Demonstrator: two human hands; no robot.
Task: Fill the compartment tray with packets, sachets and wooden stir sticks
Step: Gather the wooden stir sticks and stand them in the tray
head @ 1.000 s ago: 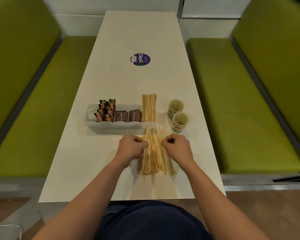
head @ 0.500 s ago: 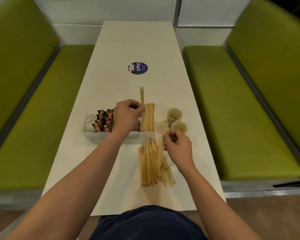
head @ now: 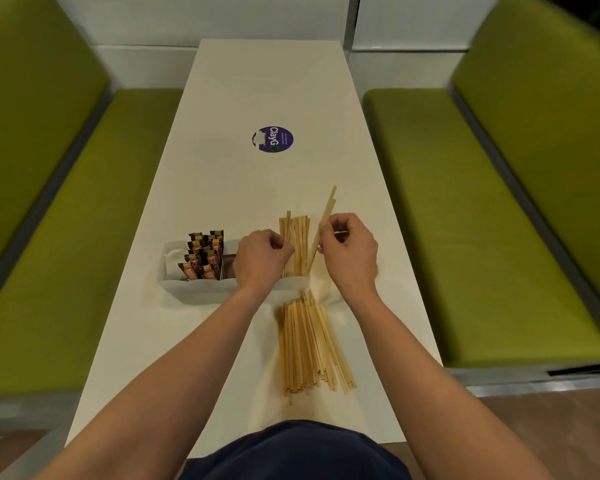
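Observation:
A white compartment tray (head: 194,289) sits mid-table. Its left compartment holds upright dark and orange sachets (head: 203,254). Brown packets (head: 228,268) in the middle are mostly hidden by my left hand (head: 262,259). Wooden stir sticks (head: 300,244) stand in the right compartment. My left hand's curled fingers pinch the leftmost of these sticks. My right hand (head: 349,252) pinches a couple of sticks (head: 326,216), tilted over the tray's right end. A loose pile of stir sticks (head: 309,344) lies on the table in front of the tray.
The long white table (head: 278,84) carries a round purple sticker (head: 273,139) beyond the tray. Green bench seats (head: 465,202) flank it on both sides. My right hand hides the spot where two paper cups stood.
My left hand has lowered its sticks into the tray's right compartment. My right hand has lifted a couple of sticks off the pile and carried them up to the tray.

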